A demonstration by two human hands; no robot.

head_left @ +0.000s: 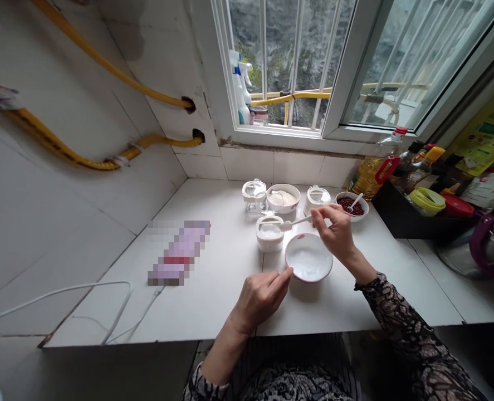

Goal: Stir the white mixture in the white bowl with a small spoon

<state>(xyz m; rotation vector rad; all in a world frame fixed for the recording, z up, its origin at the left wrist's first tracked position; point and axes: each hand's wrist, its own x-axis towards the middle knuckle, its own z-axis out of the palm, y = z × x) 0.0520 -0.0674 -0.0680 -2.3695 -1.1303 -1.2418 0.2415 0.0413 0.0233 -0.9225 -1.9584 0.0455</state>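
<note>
My right hand (334,228) pinches the handle of a small white spoon (300,221). The spoon's bowl is at the right rim of a small white jar (269,240), whose clear lid stands open and which has white grains inside. In front of my right hand is a white bowl (309,259) with a pinkish rim and some white stuff in it. My left hand (265,292) is closed, its fingertips at the bowl's lower left rim; the thumb is mostly hidden.
Behind the jar stand a lidded jar (254,192), a bowl of pale powder (283,199) and another lidded jar (318,196). A bowl of dark red beans (352,207) holds a spoon. An oil bottle (376,167) and a black box (401,214) stand right; a cable (125,301) lies left.
</note>
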